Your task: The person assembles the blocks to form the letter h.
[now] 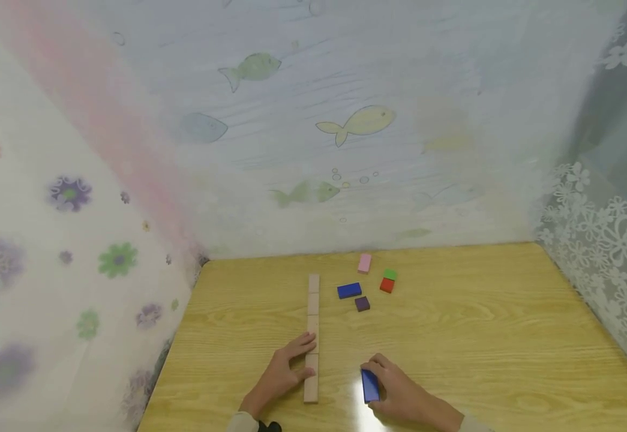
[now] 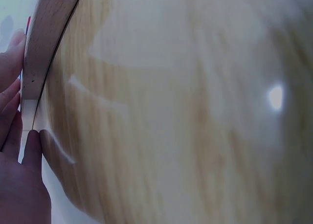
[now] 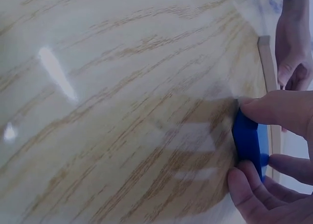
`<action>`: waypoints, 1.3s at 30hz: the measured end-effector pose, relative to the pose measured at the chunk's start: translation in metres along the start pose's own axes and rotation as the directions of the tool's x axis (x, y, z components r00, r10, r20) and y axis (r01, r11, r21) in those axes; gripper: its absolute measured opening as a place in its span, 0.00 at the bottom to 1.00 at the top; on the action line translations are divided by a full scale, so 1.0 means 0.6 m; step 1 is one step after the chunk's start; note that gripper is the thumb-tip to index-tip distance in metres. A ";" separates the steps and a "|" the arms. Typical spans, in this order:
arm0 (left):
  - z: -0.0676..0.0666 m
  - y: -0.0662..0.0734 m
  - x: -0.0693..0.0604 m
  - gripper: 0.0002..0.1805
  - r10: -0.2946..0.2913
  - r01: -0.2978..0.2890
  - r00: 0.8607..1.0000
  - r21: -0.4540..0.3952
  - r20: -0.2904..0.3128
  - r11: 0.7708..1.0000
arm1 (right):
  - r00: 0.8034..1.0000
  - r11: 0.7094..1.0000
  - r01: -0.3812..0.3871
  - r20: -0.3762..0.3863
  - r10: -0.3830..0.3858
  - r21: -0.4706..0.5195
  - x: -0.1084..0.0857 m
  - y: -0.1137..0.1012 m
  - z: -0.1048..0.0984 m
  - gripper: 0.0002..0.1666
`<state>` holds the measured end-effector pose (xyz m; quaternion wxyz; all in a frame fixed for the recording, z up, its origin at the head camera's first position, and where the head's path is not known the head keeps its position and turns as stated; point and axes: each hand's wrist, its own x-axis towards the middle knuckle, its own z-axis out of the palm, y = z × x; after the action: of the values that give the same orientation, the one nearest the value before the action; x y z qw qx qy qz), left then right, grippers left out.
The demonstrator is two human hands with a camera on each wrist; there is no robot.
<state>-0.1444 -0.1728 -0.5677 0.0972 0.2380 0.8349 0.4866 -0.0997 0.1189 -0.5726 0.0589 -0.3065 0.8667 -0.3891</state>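
Pale cloth sleeves [image 1: 243,422] come nearest the head camera, and beyond the right one the right hand [image 1: 404,393] pinches a deep-blue, glossy rectangular block [image 1: 370,386] by its two short ends, thumb at the near end, fingers at the far end. I cannot tell whether that block rests on the yellow wood-grain table [image 1: 470,336]. At the block's nine o'clock, a straight row of beige wooden blocks [image 1: 311,389] laid end to end runs from six towards twelve; the left hand [image 1: 281,372] lies along the row's nine o'clock side, fingers spread, thumb and fingertips touching it rather than gripping round it.

Towards twelve o'clock from the right hand's block sits a small dark-purple block [image 1: 363,304]; between its ten and eleven lies a second blue rectangular block [image 1: 349,291]. A pale-pink rectangular block [image 1: 365,263] is at that one's one o'clock, a small red block [image 1: 387,285] at its three, with a small bright-green block [image 1: 390,274] just at the red one's twelve.

An uneven squeeze on the short ends could swivel the pinched block or let it slip. Pressing the row towards three o'clock would probably kink it, since only plain butt joins seem to connect the pieces. A careless right-hand reach towards twelve could knock the purple block aside.
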 end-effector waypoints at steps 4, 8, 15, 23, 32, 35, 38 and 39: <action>-0.006 0.019 0.000 0.30 -0.012 0.012 1.000 -0.001 0.014 1.000 | 1.000 1.000 0.001 -0.001 -0.001 0.006 -0.002 -0.001 -0.001 0.34; -0.007 0.023 0.000 0.29 -0.013 0.013 1.000 0.001 0.011 1.000 | 1.000 1.000 -0.004 0.001 0.004 0.014 -0.003 -0.001 0.000 0.35; -0.006 0.019 0.000 0.29 0.001 -0.001 1.000 0.011 0.009 1.000 | 1.000 0.999 -0.015 0.021 0.015 0.035 -0.004 0.001 0.000 0.35; -0.006 0.019 -0.002 0.29 0.016 -0.016 1.000 0.007 -0.009 1.000 | 0.996 0.997 -0.060 0.064 0.057 0.056 -0.004 0.002 -0.001 0.35; 0.007 -0.028 0.000 0.31 0.019 -0.018 1.000 0.029 -0.016 0.999 | 0.995 0.993 -0.061 0.084 0.053 0.098 -0.006 0.000 -0.003 0.34; 0.009 -0.026 0.000 0.31 0.019 -0.018 0.999 0.027 -0.027 0.999 | 0.996 0.993 -0.052 0.080 0.044 0.110 -0.006 0.002 -0.002 0.35; 0.002 0.001 0.000 0.30 0.013 -0.013 1.000 0.009 -0.026 1.000 | 0.996 0.992 -0.050 0.084 0.041 0.118 -0.006 0.003 -0.003 0.35; 0.000 0.008 0.000 0.29 0.014 -0.014 1.000 0.002 -0.024 1.000 | 0.995 0.992 -0.050 0.087 0.040 0.118 -0.006 0.003 -0.003 0.35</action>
<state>-0.1428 -0.1710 -0.5636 0.0836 0.2380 0.8349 0.4891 -0.0982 0.1231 -0.5731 0.1227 -0.2989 0.8452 -0.4258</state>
